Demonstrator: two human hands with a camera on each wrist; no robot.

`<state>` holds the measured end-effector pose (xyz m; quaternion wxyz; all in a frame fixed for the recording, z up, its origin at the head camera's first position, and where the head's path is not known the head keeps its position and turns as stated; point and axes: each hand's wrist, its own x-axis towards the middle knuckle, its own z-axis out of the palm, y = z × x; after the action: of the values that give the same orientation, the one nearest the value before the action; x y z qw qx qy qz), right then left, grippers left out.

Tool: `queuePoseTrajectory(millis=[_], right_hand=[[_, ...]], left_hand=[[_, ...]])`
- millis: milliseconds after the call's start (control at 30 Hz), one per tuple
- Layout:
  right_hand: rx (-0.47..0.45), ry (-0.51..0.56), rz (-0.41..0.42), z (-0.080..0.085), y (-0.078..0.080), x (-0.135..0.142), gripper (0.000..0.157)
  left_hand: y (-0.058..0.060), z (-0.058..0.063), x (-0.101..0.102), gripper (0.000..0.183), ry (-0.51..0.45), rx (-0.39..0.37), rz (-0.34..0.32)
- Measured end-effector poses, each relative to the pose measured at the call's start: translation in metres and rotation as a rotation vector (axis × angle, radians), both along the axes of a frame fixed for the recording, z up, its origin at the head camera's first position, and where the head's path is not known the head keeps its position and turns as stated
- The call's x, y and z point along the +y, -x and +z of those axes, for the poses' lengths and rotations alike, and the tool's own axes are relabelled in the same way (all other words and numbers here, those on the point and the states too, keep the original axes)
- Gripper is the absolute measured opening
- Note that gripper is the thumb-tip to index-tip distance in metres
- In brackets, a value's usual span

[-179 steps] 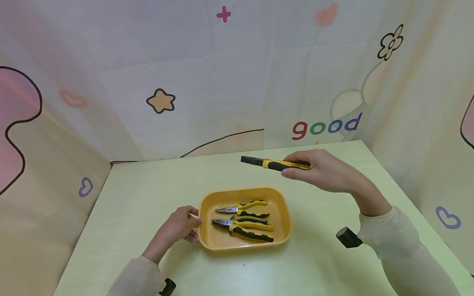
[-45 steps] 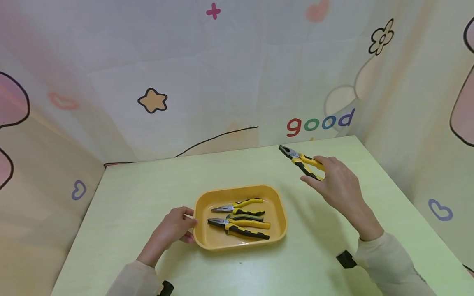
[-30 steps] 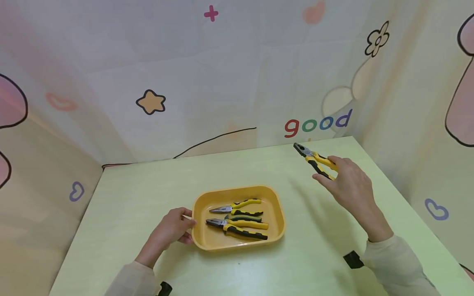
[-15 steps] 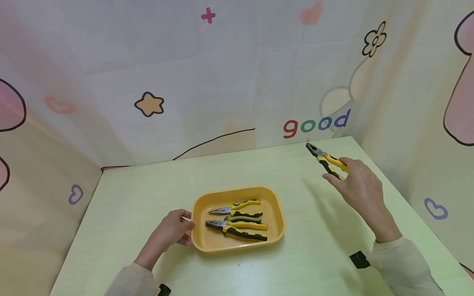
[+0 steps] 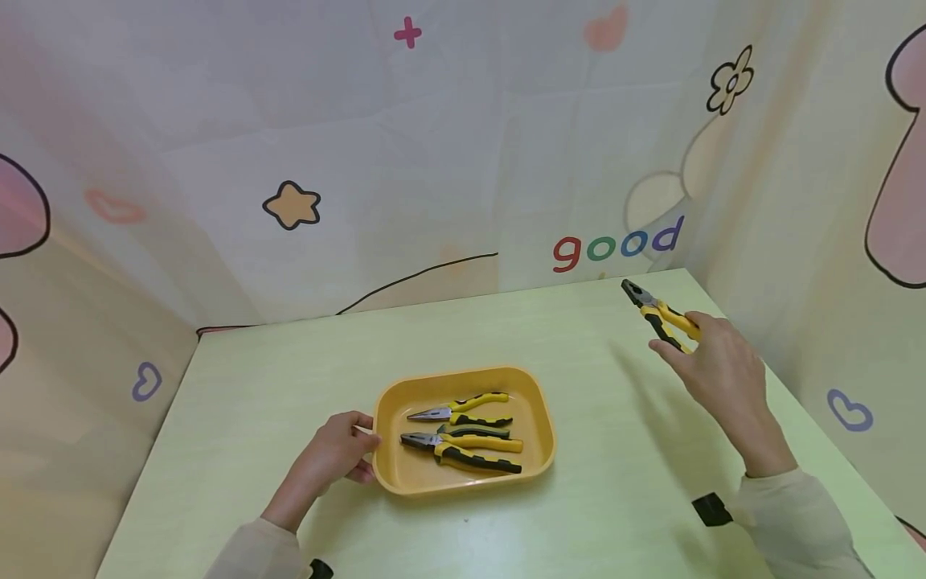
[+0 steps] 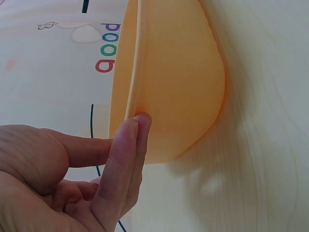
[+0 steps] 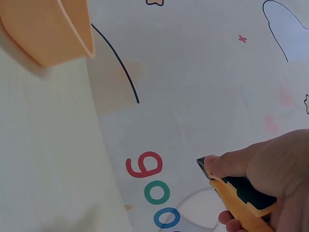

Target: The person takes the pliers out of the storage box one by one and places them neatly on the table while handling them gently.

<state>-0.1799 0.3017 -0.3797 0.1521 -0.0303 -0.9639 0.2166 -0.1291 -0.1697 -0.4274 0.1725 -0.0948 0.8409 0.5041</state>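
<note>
My right hand (image 5: 727,374) holds combination pliers (image 5: 658,315) by their spread handles, raised over the right back of the table. The steel head points up and left; in the right wrist view the thumb lies along the pliers (image 7: 241,195). My left hand (image 5: 336,446) pinches the left rim of a yellow plastic tray (image 5: 538,418), thumb at the rim and fingers along the outer wall (image 6: 178,82). Inside the tray lie needle-nose pliers (image 5: 434,413) and, nearer me, combination pliers (image 5: 466,457). A dark green handle (image 5: 477,432) shows between them, partly covered.
The tray sits on a pale green table (image 5: 275,386), whose surface extends around it. A patterned curtain (image 5: 405,177) with the word "good" rises behind the table and along both sides. Black wrist devices (image 5: 712,509) protrude near both sleeves.
My right hand has carried the pliers rightward, away from above the tray, and turned them so their handles show spread. My left hand stays on the tray rim.
</note>
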Motion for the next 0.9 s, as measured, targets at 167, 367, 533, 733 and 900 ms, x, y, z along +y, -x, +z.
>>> queuePoseTrajectory(millis=[167,367,533,733,900], right_hand=[[-0.052,0.009,-0.013,0.0,0.001,0.009,0.072],[-0.048,0.014,-0.021,0.0,0.0,0.019,0.072],[-0.047,0.02,-0.035,-0.002,-0.001,0.028,0.072],[-0.047,0.008,-0.055,-0.003,0.0,0.036,0.073],[-0.06,0.002,-0.071,-0.002,-0.001,0.042,0.074]], left_hand=[[0.0,0.0,0.0,0.032,-0.005,-0.001,0.002],[0.0,0.0,0.0,0.031,-0.017,0.001,-0.001],[0.0,0.0,0.0,0.031,-0.025,0.005,-0.005],[0.0,0.0,-0.001,0.032,-0.026,0.004,-0.003],[-0.001,0.0,0.0,0.031,-0.026,0.005,-0.005]])
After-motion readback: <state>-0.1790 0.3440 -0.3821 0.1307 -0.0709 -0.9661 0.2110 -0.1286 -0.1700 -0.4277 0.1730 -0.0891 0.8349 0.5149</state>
